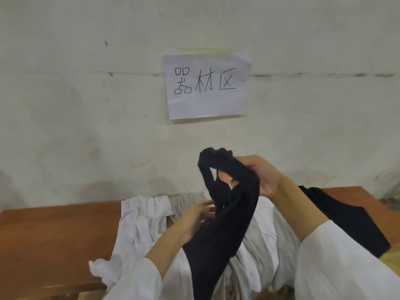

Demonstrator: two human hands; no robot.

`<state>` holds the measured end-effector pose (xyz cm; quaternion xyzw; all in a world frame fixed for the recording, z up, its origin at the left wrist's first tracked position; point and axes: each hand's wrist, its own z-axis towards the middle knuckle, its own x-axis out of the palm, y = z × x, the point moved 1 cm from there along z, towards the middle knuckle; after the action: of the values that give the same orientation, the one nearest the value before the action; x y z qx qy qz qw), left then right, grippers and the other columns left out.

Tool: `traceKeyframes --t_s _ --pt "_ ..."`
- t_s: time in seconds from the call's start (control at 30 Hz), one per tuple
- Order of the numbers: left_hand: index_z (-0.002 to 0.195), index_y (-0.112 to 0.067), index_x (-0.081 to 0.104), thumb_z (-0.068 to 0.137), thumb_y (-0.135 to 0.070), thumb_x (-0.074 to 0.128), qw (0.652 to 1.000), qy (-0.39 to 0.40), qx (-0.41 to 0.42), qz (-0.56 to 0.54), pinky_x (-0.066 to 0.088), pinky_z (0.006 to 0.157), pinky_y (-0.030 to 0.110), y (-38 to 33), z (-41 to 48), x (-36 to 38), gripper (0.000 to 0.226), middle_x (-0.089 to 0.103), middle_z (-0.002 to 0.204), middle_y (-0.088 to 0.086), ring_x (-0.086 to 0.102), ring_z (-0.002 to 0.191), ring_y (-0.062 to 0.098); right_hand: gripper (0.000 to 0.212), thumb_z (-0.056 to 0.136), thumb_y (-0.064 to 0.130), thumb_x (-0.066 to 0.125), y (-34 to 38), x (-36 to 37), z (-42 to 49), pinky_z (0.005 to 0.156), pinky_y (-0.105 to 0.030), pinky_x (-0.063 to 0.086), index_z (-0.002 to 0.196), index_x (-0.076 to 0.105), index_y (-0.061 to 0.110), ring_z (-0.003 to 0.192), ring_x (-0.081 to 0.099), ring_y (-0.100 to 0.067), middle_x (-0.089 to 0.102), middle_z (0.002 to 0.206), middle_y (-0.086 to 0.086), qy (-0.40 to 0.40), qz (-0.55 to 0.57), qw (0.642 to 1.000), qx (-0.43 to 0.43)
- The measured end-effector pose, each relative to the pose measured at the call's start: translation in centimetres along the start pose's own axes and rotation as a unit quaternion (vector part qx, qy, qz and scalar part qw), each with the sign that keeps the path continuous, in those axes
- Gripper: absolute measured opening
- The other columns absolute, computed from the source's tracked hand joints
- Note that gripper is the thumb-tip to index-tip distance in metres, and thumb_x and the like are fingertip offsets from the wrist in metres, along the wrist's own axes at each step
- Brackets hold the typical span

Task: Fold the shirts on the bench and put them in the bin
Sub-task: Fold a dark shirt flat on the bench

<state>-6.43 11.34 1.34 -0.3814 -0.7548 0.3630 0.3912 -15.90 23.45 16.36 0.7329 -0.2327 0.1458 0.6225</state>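
Observation:
My right hand [263, 176] grips the bunched top of a black shirt [225, 213] and holds it up above the bench. The shirt hangs down in a long twisted strip. My left hand [194, 217] reaches to the strip lower down, its fingers at the cloth; whether they pinch it is unclear. Under the hands a heap of white shirts [140, 224] and grey shirts [259, 239] lies on the brown wooden bench [54, 239]. Another black shirt [346, 219] lies flat on the bench at the right. No bin is in view.
A pale plaster wall [86, 105] rises right behind the bench, with a taped paper sign [206, 86] bearing handwritten characters. Bare bench top stretches to the left of the heap. The bench's front edge runs along the lower left.

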Motion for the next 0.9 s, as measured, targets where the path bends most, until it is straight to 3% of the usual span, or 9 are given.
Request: traceKeyframes --t_s 0.1,0.23,0.4,0.53,0.6,0.67,0.73,0.83,0.9 --pt "0.114 -0.003 0.059 0.080 -0.022 0.060 0.985 0.063 -0.010 -0.158 0.050 0.078 0.036 -2.4 -1.1 2.8 0.038 0.067 0.094 0.014 0.063 0.085 0.028 0.020 0.092 0.014 0.048 0.4 -0.2 -1.1 0.072 -0.029 0.054 0.095 0.066 0.006 0.077 0.067 -0.022 0.069 0.087 -0.011 -0.097 -0.177 0.978 -0.045" --pt "0.131 -0.002 0.054 0.087 -0.035 0.056 0.961 0.070 0.034 -0.266 0.040 0.105 0.042 -4.7 -1.8 5.0 0.055 0.055 0.133 0.019 0.050 0.125 0.033 0.024 0.095 0.019 0.055 -0.3 -1.9 -2.0 0.090 -0.031 0.053 0.114 0.066 0.009 0.107 0.065 -0.021 0.070 0.111 -0.006 -0.251 -0.339 0.903 -0.081" --pt "0.111 -0.008 0.062 0.085 -0.038 0.058 0.945 0.046 0.138 -0.294 0.047 0.092 0.037 -7.9 -2.8 4.5 0.040 0.064 0.112 0.011 0.061 0.103 0.027 0.037 0.083 0.018 0.058 -1.1 -3.3 -3.9 0.083 -0.033 0.050 0.117 0.062 0.005 0.098 0.059 -0.023 0.061 0.109 -0.009 -0.216 0.013 0.959 -0.182" --pt "0.107 -0.013 0.059 0.085 -0.041 0.057 0.950 0.061 0.176 -0.251 0.047 0.096 0.039 -10.6 -4.3 2.9 0.036 0.065 0.106 0.009 0.064 0.101 0.026 0.048 0.091 0.038 0.052 -0.1 -3.9 -5.2 0.054 -0.019 0.045 0.132 0.055 0.014 0.054 0.049 -0.008 0.053 0.066 0.003 -0.193 0.164 0.950 -0.184" --pt "0.115 -0.014 0.056 0.091 -0.043 0.052 0.961 0.032 0.180 -0.207 0.047 0.096 0.042 -11.8 -4.6 2.3 0.038 0.064 0.110 0.012 0.064 0.103 0.028 0.036 0.097 0.031 0.047 0.6 -3.9 -5.5 0.050 -0.018 0.045 0.130 0.055 0.019 0.054 0.055 -0.011 0.062 0.066 0.000 -0.263 0.002 0.944 -0.200" --pt "0.120 -0.009 0.053 0.096 -0.038 0.048 0.967 0.011 0.170 -0.191 0.055 0.081 0.039 -12.6 -4.9 1.8 0.037 0.067 0.107 0.016 0.068 0.094 0.029 0.023 0.096 0.021 0.051 1.4 -3.8 -5.8 0.070 -0.019 0.049 0.113 0.065 0.019 0.087 0.064 -0.011 0.071 0.092 0.001 -0.356 -0.307 0.864 -0.180" --pt "0.114 -0.003 0.051 0.099 -0.025 0.044 0.982 0.003 0.131 -0.136 0.056 0.059 0.029 -13.2 -5.5 1.7 0.028 0.070 0.097 0.018 0.071 0.074 0.026 0.018 0.093 0.015 0.055 2.1 -3.3 -6.3 0.080 -0.020 0.050 0.086 0.072 0.018 0.105 0.062 -0.012 0.068 0.110 0.007 -0.366 -0.457 0.803 -0.109" --pt "0.110 -0.001 0.057 0.095 -0.004 0.042 0.991 0.034 0.119 0.041 0.050 0.044 0.023 -14.3 -6.7 1.3 0.022 0.072 0.093 0.017 0.066 0.057 0.020 0.019 0.094 0.018 0.056 3.7 -1.9 -8.3 0.076 -0.026 0.056 0.088 0.074 0.013 0.095 0.067 -0.010 0.072 0.103 0.009 -0.274 -0.469 0.839 -0.040" --pt "0.102 -0.002 0.063 0.087 -0.007 0.047 0.979 0.074 0.190 0.011 0.055 0.053 0.025 -15.7 -7.3 1.6 0.023 0.073 0.086 0.012 0.065 0.056 0.018 0.020 0.092 0.018 0.056 5.6 -1.7 -9.2 0.077 -0.028 0.055 0.096 0.073 0.008 0.092 0.069 -0.013 0.073 0.094 0.002 -0.222 -0.377 0.894 -0.097"
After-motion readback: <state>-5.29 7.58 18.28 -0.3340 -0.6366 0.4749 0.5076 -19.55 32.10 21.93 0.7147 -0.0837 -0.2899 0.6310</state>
